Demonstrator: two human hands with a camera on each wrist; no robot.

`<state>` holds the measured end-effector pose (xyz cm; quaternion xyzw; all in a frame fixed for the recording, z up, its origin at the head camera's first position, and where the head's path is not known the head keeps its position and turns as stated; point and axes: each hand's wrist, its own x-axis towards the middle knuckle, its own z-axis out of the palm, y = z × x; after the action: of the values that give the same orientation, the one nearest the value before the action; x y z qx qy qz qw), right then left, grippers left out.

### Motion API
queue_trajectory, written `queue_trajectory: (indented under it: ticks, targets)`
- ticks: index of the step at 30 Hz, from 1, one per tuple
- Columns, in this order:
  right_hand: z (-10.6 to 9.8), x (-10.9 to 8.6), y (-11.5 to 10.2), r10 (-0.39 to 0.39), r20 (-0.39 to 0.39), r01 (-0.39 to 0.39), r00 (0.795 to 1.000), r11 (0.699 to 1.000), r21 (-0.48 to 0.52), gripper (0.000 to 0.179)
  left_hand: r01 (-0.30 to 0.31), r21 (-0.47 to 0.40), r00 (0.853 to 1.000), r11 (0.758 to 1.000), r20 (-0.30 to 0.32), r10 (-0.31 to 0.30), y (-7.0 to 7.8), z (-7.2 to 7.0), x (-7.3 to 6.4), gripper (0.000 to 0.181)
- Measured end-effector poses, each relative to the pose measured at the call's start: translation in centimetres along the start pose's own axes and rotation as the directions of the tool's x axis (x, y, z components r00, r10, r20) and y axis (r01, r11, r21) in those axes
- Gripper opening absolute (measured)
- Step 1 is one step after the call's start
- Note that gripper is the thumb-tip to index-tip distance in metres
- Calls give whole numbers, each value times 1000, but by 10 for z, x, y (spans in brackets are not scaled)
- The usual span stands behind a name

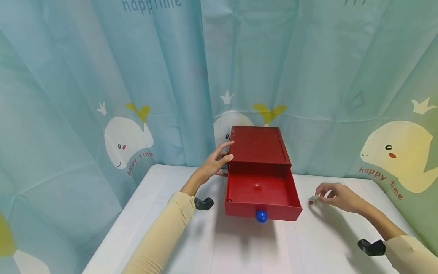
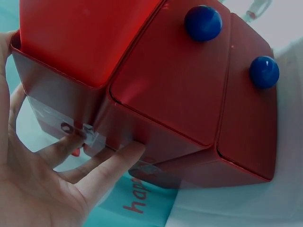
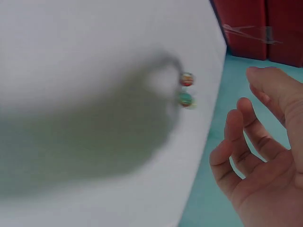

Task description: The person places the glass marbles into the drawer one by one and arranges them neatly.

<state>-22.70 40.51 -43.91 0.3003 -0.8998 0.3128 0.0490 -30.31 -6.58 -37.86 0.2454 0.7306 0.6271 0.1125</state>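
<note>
A red drawer cabinet (image 1: 258,144) stands on the table, its top drawer (image 1: 241,208) pulled out, with a blue knob (image 1: 261,216) in front. My left hand (image 1: 213,164) rests against the cabinet's left side, fingers spread; the left wrist view shows fingertips (image 2: 135,152) on the taped side. To the right of the cabinet, my right hand (image 1: 338,196) hovers over two small round patterned balls, one reddish (image 3: 187,79) and one greenish (image 3: 185,99), lying close together on the table. Its loosely bent fingers (image 3: 234,125) look apart from them.
Below the pulled-out drawer are two shut drawers, one with a blue knob (image 2: 203,23), the lower with another knob (image 2: 264,72). A white table (image 1: 184,243) carries everything. A blue-green curtain with whale prints (image 1: 164,76) hangs right behind the cabinet.
</note>
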Motion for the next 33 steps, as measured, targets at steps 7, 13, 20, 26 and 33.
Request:
queue_trajectory:
  ticks: [7, 13, 20, 26, 33]
  targets:
    - [-19, 11, -18, 54, 27, -54, 998, 999, 4, 15, -5, 0, 1000, 1000, -2, 5, 0, 0, 0, 60]
    - [-35, 20, -37, 83, 14, -83, 996, 996, 12, 16, -8, 1, 1000, 1000, 0, 8, -1, 0, 0, 60]
    - [-55, 31, -56, 79, -54, -79, 995, 997, 2, 16, -16, -1, 1000, 1000, 8, 16, -2, 0, 1, 60]
    - [-72, 40, -69, 61, -128, -66, 990, 997, -31, 16, -13, -3, 1000, 1000, 4, 13, -3, -1, 1, 61]
    - [-91, 51, -92, 106, -224, -114, 969, 993, -23, 13, -10, 2, 1000, 1000, 5, 10, -3, -2, 2, 61]
